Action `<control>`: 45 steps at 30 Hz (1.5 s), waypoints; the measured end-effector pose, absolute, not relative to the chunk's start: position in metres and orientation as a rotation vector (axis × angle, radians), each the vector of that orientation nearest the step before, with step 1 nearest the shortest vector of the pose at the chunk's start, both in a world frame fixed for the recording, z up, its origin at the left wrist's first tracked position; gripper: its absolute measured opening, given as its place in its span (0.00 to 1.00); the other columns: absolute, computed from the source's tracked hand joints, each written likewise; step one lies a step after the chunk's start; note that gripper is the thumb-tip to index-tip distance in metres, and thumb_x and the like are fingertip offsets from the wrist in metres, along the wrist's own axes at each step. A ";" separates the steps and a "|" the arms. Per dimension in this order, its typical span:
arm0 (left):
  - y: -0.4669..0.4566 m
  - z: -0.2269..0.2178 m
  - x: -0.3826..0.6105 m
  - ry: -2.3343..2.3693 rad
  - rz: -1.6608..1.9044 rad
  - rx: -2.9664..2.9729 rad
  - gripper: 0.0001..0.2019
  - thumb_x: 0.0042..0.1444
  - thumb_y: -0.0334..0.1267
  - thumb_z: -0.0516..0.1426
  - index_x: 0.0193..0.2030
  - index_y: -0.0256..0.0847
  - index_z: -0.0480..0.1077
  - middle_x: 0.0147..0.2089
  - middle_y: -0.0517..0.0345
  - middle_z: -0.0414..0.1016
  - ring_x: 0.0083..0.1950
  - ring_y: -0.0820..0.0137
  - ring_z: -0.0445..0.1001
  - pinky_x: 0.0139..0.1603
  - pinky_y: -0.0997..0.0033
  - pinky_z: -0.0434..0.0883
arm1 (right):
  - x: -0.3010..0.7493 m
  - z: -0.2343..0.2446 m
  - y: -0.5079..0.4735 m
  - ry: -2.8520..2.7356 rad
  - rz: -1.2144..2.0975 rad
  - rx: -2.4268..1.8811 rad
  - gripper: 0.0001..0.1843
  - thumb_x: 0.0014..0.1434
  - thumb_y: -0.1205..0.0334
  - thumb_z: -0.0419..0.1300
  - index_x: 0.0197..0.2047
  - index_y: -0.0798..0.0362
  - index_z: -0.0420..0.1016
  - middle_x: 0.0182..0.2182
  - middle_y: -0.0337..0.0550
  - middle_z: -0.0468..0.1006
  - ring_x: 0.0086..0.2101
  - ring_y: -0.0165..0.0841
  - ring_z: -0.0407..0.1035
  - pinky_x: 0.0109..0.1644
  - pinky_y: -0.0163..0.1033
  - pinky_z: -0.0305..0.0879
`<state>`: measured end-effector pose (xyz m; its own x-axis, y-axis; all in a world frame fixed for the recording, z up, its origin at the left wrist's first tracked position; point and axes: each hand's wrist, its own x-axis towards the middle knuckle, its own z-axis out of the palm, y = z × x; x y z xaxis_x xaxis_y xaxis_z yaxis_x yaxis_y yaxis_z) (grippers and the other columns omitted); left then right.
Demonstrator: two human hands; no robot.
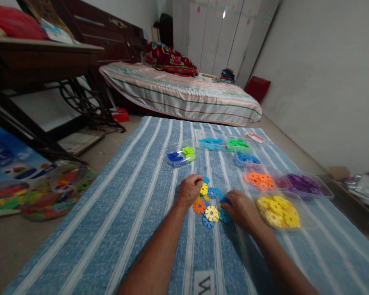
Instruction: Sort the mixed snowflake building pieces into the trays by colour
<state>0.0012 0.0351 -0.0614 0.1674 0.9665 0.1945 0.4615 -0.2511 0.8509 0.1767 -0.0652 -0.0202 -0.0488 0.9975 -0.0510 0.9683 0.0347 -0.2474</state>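
Observation:
A small cluster of notched plastic interlocking discs lies on the striped cloth between my hands: a pale yellow disc [212,214], an orange disc [199,206] and several blue discs [213,193]. On its left side, my left hand [190,191] has its fingers curled in at a yellow disc [204,189]; a small blue disc [206,180] shows just past the fingertips. My right hand [240,208] is bent over the cluster's right edge, closed on a blue disc mostly hidden by the fingers. A darker blue disc [224,215] sits just below that hand.
Clear tubs hold sorted discs: yellow [278,211], orange [260,180], purple [303,184], blue [247,158], green [238,144] and light blue [210,143]. Another tub [180,163] has dark blue and lime ones. Containers of mixed pieces [53,196] stand left, below the table.

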 end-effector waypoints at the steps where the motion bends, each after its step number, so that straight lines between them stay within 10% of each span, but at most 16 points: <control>1: 0.035 -0.062 0.001 1.350 1.012 1.804 0.11 0.51 0.28 0.53 0.34 0.42 0.76 0.38 0.61 0.80 0.39 0.72 0.77 0.43 0.76 0.72 | 0.177 -0.021 -0.066 -2.142 0.335 -2.074 0.10 0.61 0.59 0.54 0.34 0.53 0.74 0.39 0.48 0.75 0.42 0.40 0.69 0.45 0.39 0.61; 16: 0.034 -0.061 0.001 1.358 1.011 1.793 0.11 0.50 0.28 0.54 0.34 0.43 0.76 0.38 0.62 0.80 0.39 0.72 0.77 0.44 0.76 0.72 | 0.191 -0.004 -0.054 -1.959 0.624 -1.840 0.05 0.53 0.63 0.58 0.29 0.52 0.75 0.33 0.42 0.78 0.35 0.35 0.71 0.39 0.37 0.62; 24: 0.034 -0.061 0.001 1.350 1.001 1.782 0.11 0.50 0.28 0.54 0.35 0.43 0.76 0.37 0.62 0.80 0.38 0.72 0.76 0.44 0.75 0.72 | 0.230 0.025 -0.005 -1.558 -0.405 -1.876 0.11 0.58 0.58 0.55 0.39 0.54 0.76 0.37 0.51 0.77 0.39 0.42 0.69 0.43 0.44 0.62; 45: 0.034 -0.057 0.001 1.344 0.999 1.822 0.11 0.51 0.27 0.53 0.34 0.42 0.76 0.37 0.61 0.79 0.40 0.72 0.76 0.45 0.74 0.72 | 0.149 -0.036 -0.028 -2.029 0.269 -1.888 0.09 0.53 0.62 0.63 0.38 0.53 0.72 0.39 0.46 0.74 0.44 0.39 0.66 0.47 0.40 0.61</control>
<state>0.0008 0.0341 -0.0570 0.1822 0.9637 0.1952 0.4645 -0.2594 0.8467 0.1488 -0.0279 -0.0359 -0.0463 0.9908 0.1274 0.9232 0.0912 -0.3733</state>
